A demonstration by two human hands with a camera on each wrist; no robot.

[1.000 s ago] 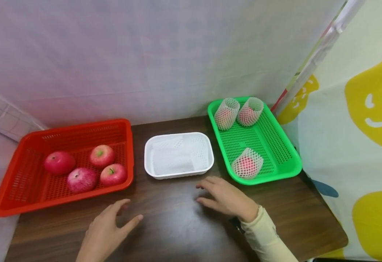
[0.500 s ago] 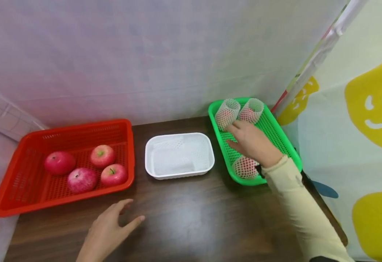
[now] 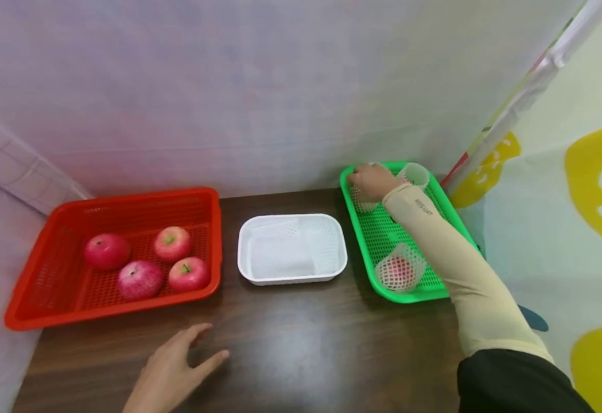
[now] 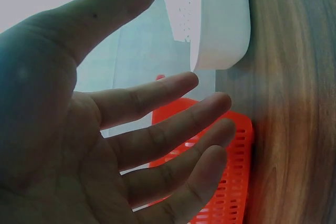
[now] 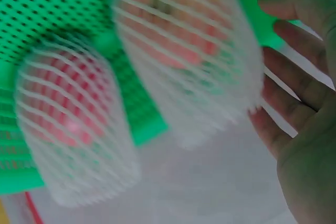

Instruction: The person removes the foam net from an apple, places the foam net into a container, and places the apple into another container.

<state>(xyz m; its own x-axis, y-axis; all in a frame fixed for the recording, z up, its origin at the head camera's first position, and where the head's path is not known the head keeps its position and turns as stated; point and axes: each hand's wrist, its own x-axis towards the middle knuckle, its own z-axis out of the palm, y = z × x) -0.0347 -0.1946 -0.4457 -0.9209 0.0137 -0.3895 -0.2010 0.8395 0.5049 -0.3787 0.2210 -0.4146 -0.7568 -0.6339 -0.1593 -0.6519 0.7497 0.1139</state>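
My right hand [image 3: 375,180] is at the back left corner of the green basket [image 3: 375,268], over an apple in a white foam net [image 3: 365,202]. In the right wrist view its fingertips lie right at the edge of that netted apple [image 5: 178,40], with thumb and fingers spread loosely beside it. A second netted apple [image 5: 73,103] stands close by. Nearer the basket's front lies a third netted apple [image 3: 400,271]. My left hand [image 3: 171,367] holds nothing and hovers before the red basket [image 3: 140,308], fingers apart and relaxed.
Between the baskets stands a white plastic tray [image 3: 292,280] with flat white foam netting [image 3: 282,246] in it. Several bare apples [image 3: 189,274] lie in the red basket. A pale cloth wall [image 3: 280,103] rises behind the brown table [image 3: 290,344].
My right hand has travelled from the table before the white tray, up and over the green basket, to its back left netted apple. The left hand has barely moved. The head view has shifted slightly.
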